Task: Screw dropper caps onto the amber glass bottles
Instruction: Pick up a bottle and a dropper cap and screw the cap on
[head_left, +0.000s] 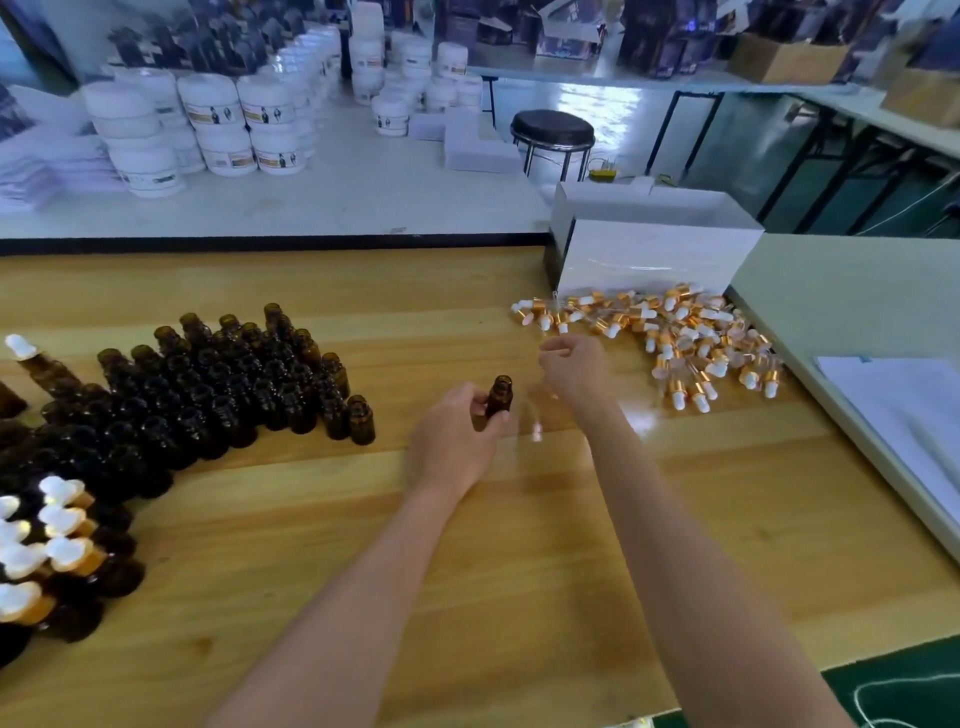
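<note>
Left grip (457, 434) pinches one amber bottle (500, 396) between thumb and fingers. The bottle is upright, uncapped, and lifted just above the wooden tabletop (467, 545). Right grip (571, 370) is close to the right of the bottle, fingers curled. A faint blurred streak hangs under it, and I cannot tell what it holds, if anything.

Just right of and beyond the right grip, a loose pile of dropper caps (691, 343), gold collars and white bulbs, lies on the tabletop. A white box (649, 254) stands behind the pile.

Well left of the left grip is a dense cluster of open bottles (234, 384), all upright. Farther left and nearer the person are capped bottles (62, 540).

Right of the pile, a pale adjoining surface carries papers (904, 410).

Beyond the grips, a white surface carries stacked white jars (228, 124). A black stool (552, 131) stands past the box. The far shelves hold dark cartons and cardboard boxes (784, 60), which are blurred.
</note>
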